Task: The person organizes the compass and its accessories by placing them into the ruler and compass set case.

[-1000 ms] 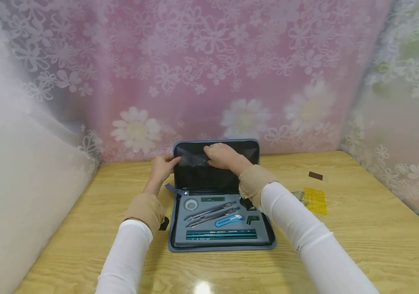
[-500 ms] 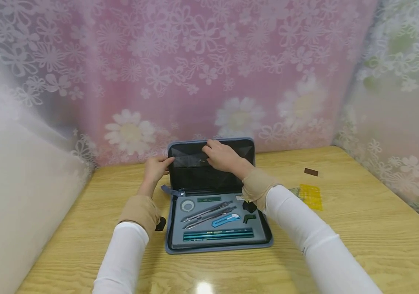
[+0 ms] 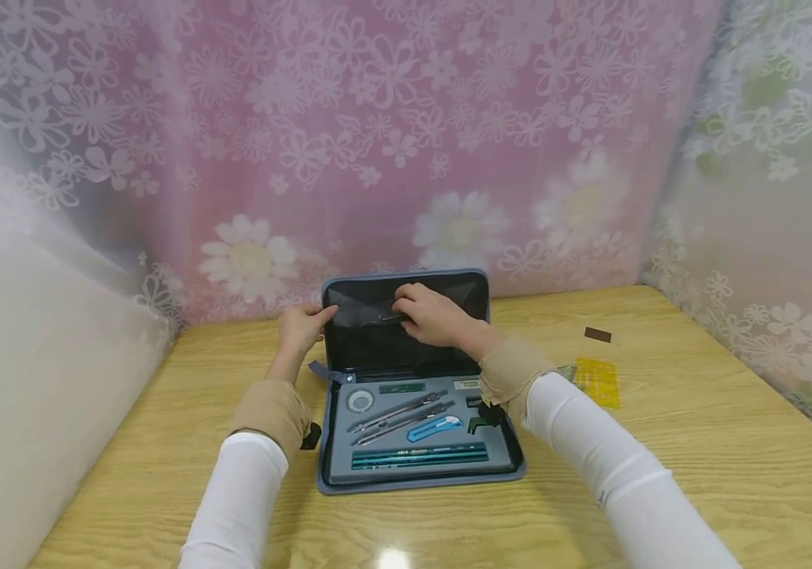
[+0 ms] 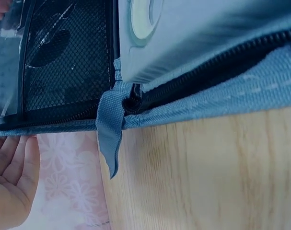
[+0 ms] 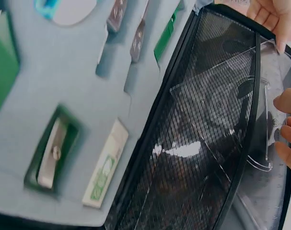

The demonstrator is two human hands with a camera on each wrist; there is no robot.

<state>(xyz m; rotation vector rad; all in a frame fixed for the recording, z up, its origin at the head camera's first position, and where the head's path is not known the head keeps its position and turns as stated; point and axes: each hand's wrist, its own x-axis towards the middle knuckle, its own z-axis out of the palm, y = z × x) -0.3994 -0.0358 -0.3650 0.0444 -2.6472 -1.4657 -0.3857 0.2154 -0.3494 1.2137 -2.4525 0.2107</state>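
A blue zip case (image 3: 420,480) lies open on the table, its black lid (image 3: 370,348) raised. My left hand (image 3: 300,325) pinches the lid's left edge, thumb inside and fingers behind; those fingers (image 4: 13,167) show under the edge in the left wrist view. Clear set squares (image 5: 207,96) sit in the mesh pocket (image 5: 183,177) of the lid. A clear protractor (image 5: 260,120) stands partly out of the pocket top. My right hand (image 3: 434,314) is at the protractor's straight edge, fingertips bent; I cannot tell if they grip it.
A grey tray holds pencils (image 3: 420,457), two compasses (image 3: 398,423), a blue cutter (image 3: 436,429), a white ring (image 3: 360,401), a sharpener (image 5: 52,153) and an eraser (image 5: 104,165). A yellow stencil (image 3: 599,383) and a brown strip (image 3: 598,334) lie on the right.
My right hand has come down a little from the lid's top edge, towards the pocket. My left hand keeps its hold on the lid; the view has shifted slightly.
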